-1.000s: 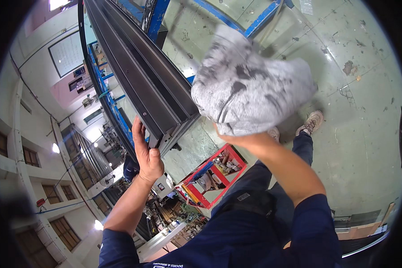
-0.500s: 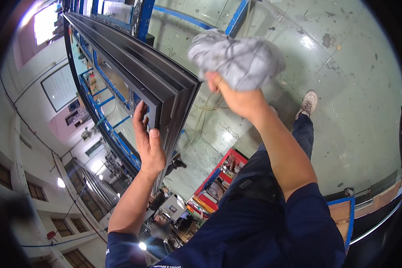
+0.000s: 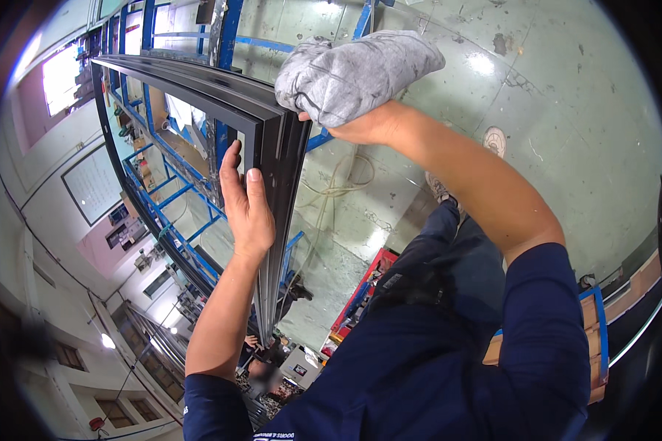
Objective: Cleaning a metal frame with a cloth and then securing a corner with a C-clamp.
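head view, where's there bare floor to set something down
Bare floor: right of the grey cloth and shoes. Crowded: behind the dark frame, where blue racks stand, and below the cloth, where a hose or cable loops.

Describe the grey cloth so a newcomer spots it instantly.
Find the long dark metal frame, slanting in from the upper left. By its near corner, at the end of the right forearm, is the bunched cloth. It's soft, pale grey and dark-smudged, unlike the rigid frame and straight blue rack bars nearby.

Around the view's centre, the cloth [image 3: 357,73] is at twelve o'clock, the frame's near corner [image 3: 283,136] at eleven, a shoe [image 3: 495,140] on the floor [image 3: 581,184] at two.
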{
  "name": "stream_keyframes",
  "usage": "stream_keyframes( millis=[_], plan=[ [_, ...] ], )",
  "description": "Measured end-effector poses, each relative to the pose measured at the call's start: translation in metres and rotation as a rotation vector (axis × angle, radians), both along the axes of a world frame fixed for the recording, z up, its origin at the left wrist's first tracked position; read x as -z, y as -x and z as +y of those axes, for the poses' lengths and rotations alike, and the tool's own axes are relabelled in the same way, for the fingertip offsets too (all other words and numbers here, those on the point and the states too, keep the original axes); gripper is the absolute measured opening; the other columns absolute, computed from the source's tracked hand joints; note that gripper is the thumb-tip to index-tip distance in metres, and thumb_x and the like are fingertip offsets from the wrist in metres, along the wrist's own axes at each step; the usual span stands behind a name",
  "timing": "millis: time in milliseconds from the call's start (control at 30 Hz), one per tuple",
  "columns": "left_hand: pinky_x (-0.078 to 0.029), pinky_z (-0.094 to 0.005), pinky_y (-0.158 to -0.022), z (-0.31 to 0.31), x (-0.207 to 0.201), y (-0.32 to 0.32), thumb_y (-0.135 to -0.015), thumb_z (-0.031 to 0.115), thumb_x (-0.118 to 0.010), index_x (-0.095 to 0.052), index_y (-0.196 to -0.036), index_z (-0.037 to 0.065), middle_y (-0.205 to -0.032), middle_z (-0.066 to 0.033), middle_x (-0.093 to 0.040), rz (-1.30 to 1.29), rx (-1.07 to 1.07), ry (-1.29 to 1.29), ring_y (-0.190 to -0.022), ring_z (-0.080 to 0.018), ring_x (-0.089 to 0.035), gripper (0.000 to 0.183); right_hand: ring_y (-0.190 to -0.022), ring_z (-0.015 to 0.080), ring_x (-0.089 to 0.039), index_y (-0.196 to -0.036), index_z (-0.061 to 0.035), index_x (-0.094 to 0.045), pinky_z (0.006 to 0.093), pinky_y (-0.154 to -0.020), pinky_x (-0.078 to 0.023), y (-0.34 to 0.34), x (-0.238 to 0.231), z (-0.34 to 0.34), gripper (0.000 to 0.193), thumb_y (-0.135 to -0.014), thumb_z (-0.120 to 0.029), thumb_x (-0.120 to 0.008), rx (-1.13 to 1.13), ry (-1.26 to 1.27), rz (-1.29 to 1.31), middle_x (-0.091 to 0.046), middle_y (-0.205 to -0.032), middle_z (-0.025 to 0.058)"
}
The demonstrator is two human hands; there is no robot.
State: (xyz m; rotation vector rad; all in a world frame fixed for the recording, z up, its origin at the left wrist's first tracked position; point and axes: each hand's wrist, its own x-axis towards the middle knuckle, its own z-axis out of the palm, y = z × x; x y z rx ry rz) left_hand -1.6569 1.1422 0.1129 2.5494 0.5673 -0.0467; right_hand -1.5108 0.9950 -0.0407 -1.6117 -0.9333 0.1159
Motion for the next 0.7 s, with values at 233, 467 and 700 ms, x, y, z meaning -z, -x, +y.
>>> stream_keyframes(
  millis=[233,467,700],
  plan=[
    [-0.032,-0.0395,-0.112,-0.005,0.002,-0.001,-0.104,0.027,-0.047,-0.039,-0.148,0.003,-0.147,-0.0162,-0.044,-0.017,0.005,-0.012,-0.133,-0.0287,-0.043,0.050,-0.111,0.0323,-0.059,-0.112,-0.0038,-0.063,0.0427,-0.101,-0.044,0.025,-0.001,-0.030,0.024,-0.092,-0.017,-0.058,0.096,-0.017,0.056,-0.065,-0.113,0.0149],
    [-0.033,-0.0409,-0.111,-0.001,-0.006,0.001,-0.104,0.033,-0.045,-0.036,-0.150,0.004,-0.148,-0.0157,-0.042,0.026,0.004,-0.016,-0.134,-0.0284,-0.042,0.055,-0.128,0.0334,-0.050,-0.130,-0.0052,-0.060,0.0424,-0.113,-0.034,0.013,-0.030,-0.076,0.052,-0.095,-0.044,-0.064,0.086,0.178,0.368,-0.059,-0.133,0.0147],
    [-0.030,-0.0442,-0.114,-0.002,-0.004,0.002,-0.103,0.034,-0.047,-0.034,-0.151,0.003,-0.153,-0.0163,-0.037,0.077,-0.022,0.001,-0.140,-0.0308,-0.038,0.059,-0.115,0.0349,-0.055,-0.109,-0.0085,-0.069,0.0453,-0.103,-0.040,0.011,-0.029,0.001,0.038,-0.085,-0.038,-0.072,0.114,-0.193,0.155,-0.065,-0.114,0.0143]
  ],
)
